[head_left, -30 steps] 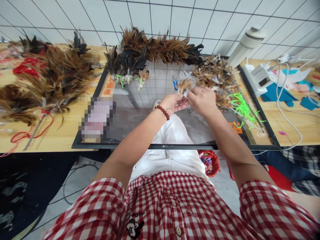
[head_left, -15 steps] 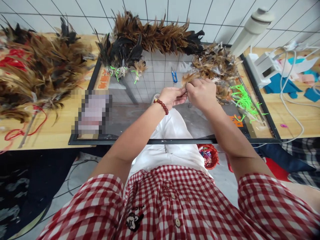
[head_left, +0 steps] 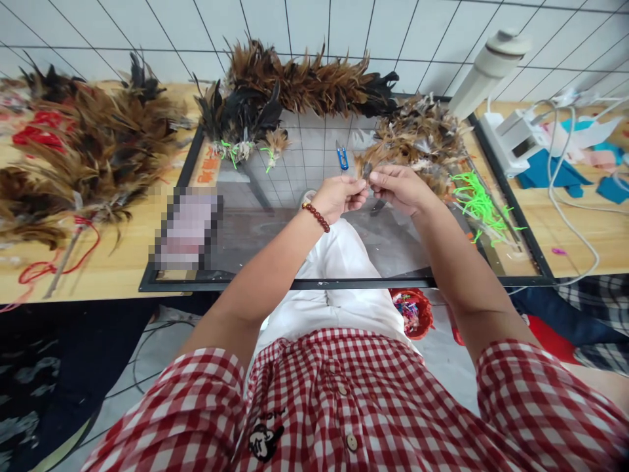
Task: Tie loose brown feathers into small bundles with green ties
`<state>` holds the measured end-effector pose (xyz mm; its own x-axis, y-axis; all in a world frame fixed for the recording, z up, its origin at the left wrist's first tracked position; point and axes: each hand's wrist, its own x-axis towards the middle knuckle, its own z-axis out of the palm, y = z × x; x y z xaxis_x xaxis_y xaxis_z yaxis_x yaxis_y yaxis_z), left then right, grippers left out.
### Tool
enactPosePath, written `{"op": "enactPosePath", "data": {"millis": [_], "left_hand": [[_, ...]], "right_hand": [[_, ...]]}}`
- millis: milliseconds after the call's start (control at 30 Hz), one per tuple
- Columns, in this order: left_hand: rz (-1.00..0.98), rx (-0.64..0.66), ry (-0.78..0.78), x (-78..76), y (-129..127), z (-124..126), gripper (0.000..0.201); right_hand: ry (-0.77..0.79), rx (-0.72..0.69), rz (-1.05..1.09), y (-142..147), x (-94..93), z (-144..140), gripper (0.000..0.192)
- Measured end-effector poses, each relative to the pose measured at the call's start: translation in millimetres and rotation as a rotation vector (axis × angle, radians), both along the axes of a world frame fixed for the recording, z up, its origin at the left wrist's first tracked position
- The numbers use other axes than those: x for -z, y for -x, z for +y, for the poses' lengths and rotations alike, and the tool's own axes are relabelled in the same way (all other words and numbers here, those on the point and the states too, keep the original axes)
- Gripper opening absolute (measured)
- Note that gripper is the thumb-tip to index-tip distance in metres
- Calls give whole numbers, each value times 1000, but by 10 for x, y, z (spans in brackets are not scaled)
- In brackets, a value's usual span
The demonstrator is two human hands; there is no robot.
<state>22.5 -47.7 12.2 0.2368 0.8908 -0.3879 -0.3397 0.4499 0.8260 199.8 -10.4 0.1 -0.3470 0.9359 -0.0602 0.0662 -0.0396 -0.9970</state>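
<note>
My left hand (head_left: 341, 195), with a beaded bracelet at its wrist, pinches the lower end of a small bunch of brown feathers (head_left: 364, 164). Close beside it, my right hand (head_left: 397, 187) has thumb and fingertips pressed together at the same bunch. Both hands are above the dark glass panel (head_left: 275, 242). Just behind them lie blue thread snips (head_left: 342, 156). A heap of loose brown feathers (head_left: 417, 134) spreads behind my right hand, and bright green ties (head_left: 479, 200) lie to its right.
Dark feathers with green-tied ends (head_left: 240, 124) and a long feather bundle (head_left: 314, 75) lie at the back. Feather dusters (head_left: 98, 144) cover the left table. A white cylinder (head_left: 491, 72) and a charger with cables (head_left: 515, 137) stand right. Below is a red basket (head_left: 425, 321).
My right hand has turned so its thumb and fingers now show at the feathers; before, its back covered them. The whole view has shifted slightly downward.
</note>
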Motion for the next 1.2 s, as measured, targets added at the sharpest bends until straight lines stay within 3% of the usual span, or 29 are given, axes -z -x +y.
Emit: {"op": "enactPosePath", "data": {"millis": [100, 300, 500, 633, 733, 800, 933, 1033, 1133, 1200], "left_hand": [[-56, 138, 28, 8, 15, -16, 21], [-93, 171, -2, -17, 9, -57, 18], [13, 74, -72, -36, -38, -79, 20], [-61, -90, -42, -27, -11, -25, 25], [-161, -277, -17, -13, 34, 42, 24], [-205, -374, 8, -8, 55, 76, 24], [-237, -460, 63, -9, 58, 102, 26], [-248, -480, 78, 2, 59, 117, 26], [-264, -497, 72, 24, 72, 143, 26], [-270, -500, 69, 34, 72, 154, 27]], "right_hand": [[104, -95, 151, 38, -17, -45, 59], [26, 25, 187, 118, -73, -94, 56], [10, 100, 188, 180, -69, -77, 63], [-178, 297, 159, -7, -60, 50, 44], [-385, 438, -172, -229, -32, 143, 16], [-489, 410, -504, -315, 0, 174, 10], [-634, 249, -1032, -240, 73, 163, 33], [-774, 40, -1211, -138, 110, 62, 49], [-892, -213, -1358, -219, 82, -120, 51], [-919, -240, -1434, -374, 5, -221, 45]]}}
